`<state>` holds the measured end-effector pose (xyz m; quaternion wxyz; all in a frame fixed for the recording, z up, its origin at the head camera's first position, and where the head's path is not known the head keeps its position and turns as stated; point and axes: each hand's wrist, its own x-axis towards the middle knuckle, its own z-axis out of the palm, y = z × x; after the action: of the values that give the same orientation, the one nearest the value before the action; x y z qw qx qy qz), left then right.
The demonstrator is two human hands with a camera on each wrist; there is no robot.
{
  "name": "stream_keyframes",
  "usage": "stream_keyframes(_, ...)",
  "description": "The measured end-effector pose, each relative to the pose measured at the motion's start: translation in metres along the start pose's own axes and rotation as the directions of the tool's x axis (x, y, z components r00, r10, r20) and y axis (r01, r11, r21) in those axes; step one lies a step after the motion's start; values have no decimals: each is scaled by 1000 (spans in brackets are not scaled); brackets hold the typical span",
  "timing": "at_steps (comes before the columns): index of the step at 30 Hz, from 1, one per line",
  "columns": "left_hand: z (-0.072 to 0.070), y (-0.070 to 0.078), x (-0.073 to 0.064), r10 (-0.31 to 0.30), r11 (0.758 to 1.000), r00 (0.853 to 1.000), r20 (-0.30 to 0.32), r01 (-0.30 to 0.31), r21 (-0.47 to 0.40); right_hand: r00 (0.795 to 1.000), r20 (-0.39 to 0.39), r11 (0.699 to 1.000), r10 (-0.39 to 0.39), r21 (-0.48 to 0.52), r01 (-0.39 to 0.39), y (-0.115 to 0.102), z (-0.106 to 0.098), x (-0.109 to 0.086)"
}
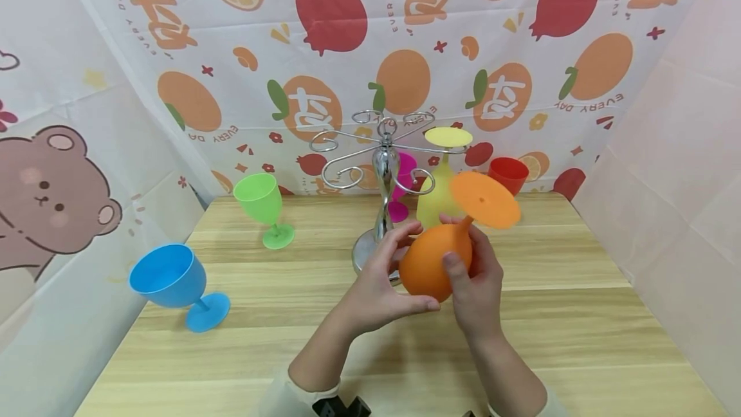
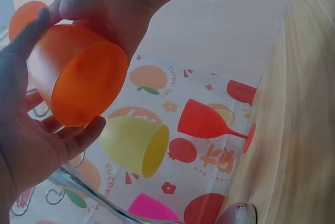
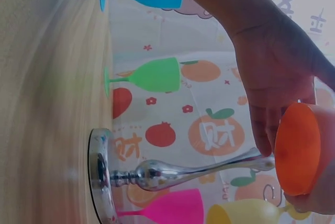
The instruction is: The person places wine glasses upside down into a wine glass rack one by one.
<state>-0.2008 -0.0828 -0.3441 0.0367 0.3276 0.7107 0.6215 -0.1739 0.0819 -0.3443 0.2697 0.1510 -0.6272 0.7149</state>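
Note:
An orange plastic goblet is held upside down, its round foot up and to the right, in front of the metal rack. My right hand grips the bowl near the stem, thumb across the near side. My left hand curves round the bowl's left side, with fingers and thumb near the rim. In the left wrist view the orange goblet shows its open mouth. Behind it, a yellow goblet hangs upside down from one curled arm of the rack.
On the wooden table, a blue goblet and a green goblet stand upright at left. A magenta goblet stands behind the rack, partly hidden. A red goblet is at back right. Printed cloth walls the table.

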Motion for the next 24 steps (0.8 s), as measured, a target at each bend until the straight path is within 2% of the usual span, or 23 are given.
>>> stream_keyframes(4, 2, 0, 1, -18, 1000, 999, -29, 18, 13, 1000, -9, 999, 0, 45, 0, -1, -2, 2)
stream_keyframes(9, -1, 0, 0, -62, 998, 998, -26, 61, -27, 1000, 1, 999, 17, 43, -17, -2, -3, 2)
stream_keyframes(16, -4, 1, 0, -51, 998, 998, -29, 49, -48, 995, 30, 996, 92, 8, -92, -5, -3, 0)
stream_keyframes(24, -4, 1, 0, -59, 997, 998, -23, 58, -50, 994, 63, 996, 91, 4, -91, -6, -5, 0)
